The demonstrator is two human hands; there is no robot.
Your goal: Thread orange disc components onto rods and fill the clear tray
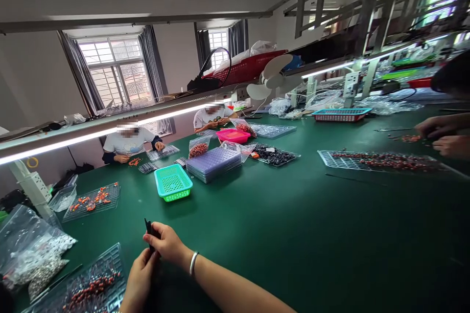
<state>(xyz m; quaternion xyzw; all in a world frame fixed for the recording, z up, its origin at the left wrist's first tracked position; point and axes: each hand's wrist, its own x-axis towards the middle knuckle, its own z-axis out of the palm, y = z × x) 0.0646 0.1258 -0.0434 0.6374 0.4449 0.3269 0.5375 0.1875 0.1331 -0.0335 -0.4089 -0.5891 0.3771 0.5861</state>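
Note:
Near the lower middle of the head view, both my hands meet around a small, slim black object (148, 226); its exact kind is too small to make out. My right hand (167, 243), with a silver bangle on the wrist, pinches it between thumb and fingers. Just below, my left hand (141, 274) is closed at its lower end, and the fingertips are partly hidden. To the left lies a clear compartment tray (116, 259) with many small red-brown parts (93, 287) in it. A thin dark tool (60, 279) rests along that tray's far side.
Plastic bags of small white and metallic parts (47, 254) stand at left. Ahead are a tray of orange parts (91, 200), a turquoise-and-green basket (173, 183) and stacked clear trays (215, 161). Co-workers sit across the green table (275, 234); another person's hands (446, 134) are at right.

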